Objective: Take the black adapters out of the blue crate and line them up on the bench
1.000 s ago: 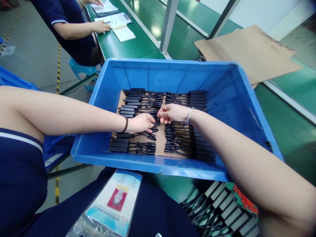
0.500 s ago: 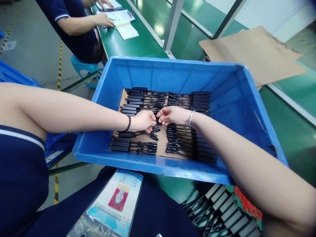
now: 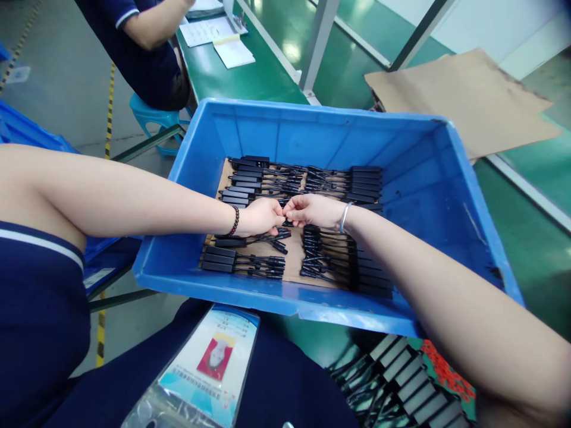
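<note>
My left hand (image 3: 263,216) and my right hand (image 3: 307,210) meet over the middle of a blue bin (image 3: 285,304). Fingers of both are pinched together around a small dark piece, mostly hidden, perhaps a cable connector. Beneath them, black boxes with short cables (image 3: 218,260) lie in rows on a cardboard sheet (image 3: 292,255). More such boxes line the right side (image 3: 366,178), their cables pointing to the centre. One cabled box (image 3: 231,242) lies just below my left hand.
Other cabled units (image 3: 414,380) and red pieces (image 3: 446,368) lie below the bin at right. Cardboard sheets (image 3: 464,101) are at the back right. Beyond the bin, a seated person (image 3: 138,53) is beside a green table (image 3: 267,80) with papers (image 3: 234,52). A badge (image 3: 214,362) hangs in front.
My fingertips have drawn slightly closer together over the bin. The other person's hands have lifted from the papers. The view has shifted slightly.
</note>
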